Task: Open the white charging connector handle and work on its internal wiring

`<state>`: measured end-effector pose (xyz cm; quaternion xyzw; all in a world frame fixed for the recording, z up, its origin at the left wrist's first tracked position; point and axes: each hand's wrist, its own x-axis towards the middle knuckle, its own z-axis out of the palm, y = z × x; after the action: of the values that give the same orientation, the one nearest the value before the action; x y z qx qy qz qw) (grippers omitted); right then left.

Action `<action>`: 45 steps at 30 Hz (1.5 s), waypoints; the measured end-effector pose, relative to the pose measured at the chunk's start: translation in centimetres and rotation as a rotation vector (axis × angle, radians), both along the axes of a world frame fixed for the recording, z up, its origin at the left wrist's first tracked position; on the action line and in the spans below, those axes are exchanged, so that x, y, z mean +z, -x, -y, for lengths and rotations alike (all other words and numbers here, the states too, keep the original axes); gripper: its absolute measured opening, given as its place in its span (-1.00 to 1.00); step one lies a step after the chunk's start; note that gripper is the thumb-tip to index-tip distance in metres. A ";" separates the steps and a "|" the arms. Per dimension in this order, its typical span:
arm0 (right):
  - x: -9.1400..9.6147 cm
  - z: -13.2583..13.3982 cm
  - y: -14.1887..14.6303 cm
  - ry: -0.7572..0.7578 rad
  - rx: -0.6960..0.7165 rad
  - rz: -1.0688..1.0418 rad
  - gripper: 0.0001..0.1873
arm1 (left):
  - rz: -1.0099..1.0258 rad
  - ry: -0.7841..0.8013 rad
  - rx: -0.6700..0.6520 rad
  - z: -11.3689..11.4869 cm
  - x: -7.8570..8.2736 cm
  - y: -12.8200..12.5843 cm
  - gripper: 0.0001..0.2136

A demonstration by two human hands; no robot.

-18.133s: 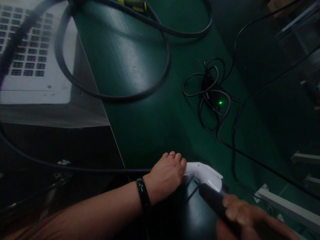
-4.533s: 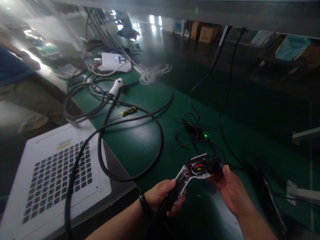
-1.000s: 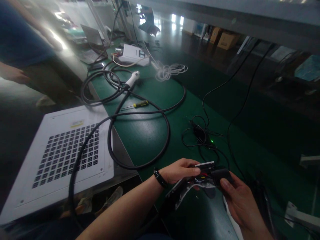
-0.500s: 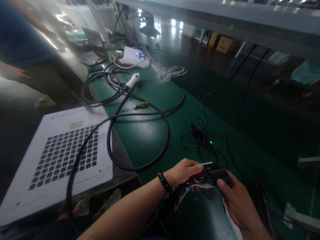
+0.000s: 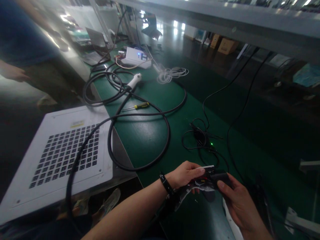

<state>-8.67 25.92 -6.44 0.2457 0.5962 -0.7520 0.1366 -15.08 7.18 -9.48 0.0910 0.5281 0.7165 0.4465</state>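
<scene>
My left hand is closed on an opened housing, dark with a pale edge, its thumb on top. Thin coloured wires show inside it. From the right, my right hand grips a black rounded part at the housing's far end, thumb pressed against it. The held pieces are just above the green tabletop; the undersides and some fingers are hidden. A dark flat piece shows below the black part, and whether it is joined I cannot tell.
A thick black cable loops past a white-handled connector and a screwdriver. Beyond are a white device and a white cable coil. A black adapter lies ahead. A vented white cabinet and another person are left.
The camera view has shifted slightly, moving the scene a little right. Both hands keep their hold on the housing and black part, with hardly any movement.
</scene>
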 end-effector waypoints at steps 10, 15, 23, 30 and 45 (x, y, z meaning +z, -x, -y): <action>-0.6 0.8 0.3 -0.101 -0.028 0.031 -0.57 | 0.037 -0.033 0.029 -0.5 -0.7 0.1 -0.54; -1.1 1.0 0.9 -0.101 -0.055 0.064 -0.53 | 0.051 -0.024 0.050 -0.6 -1.7 0.2 -0.56; -1.0 0.5 1.6 -0.150 0.012 0.057 -0.54 | 0.037 -0.020 0.056 -0.6 -1.9 0.5 -0.55; -1.1 0.5 1.5 -0.125 0.071 0.037 -0.57 | 0.013 0.027 0.081 -0.6 -2.0 0.4 -0.52; -0.8 1.5 -0.2 -0.558 0.065 0.012 -0.44 | 0.081 0.019 0.157 0.1 -2.2 0.7 -0.55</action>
<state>-8.51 24.38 -7.21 0.2592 0.7868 -0.5526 0.0913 -15.83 7.08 -11.68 0.0161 0.5217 0.7474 0.4111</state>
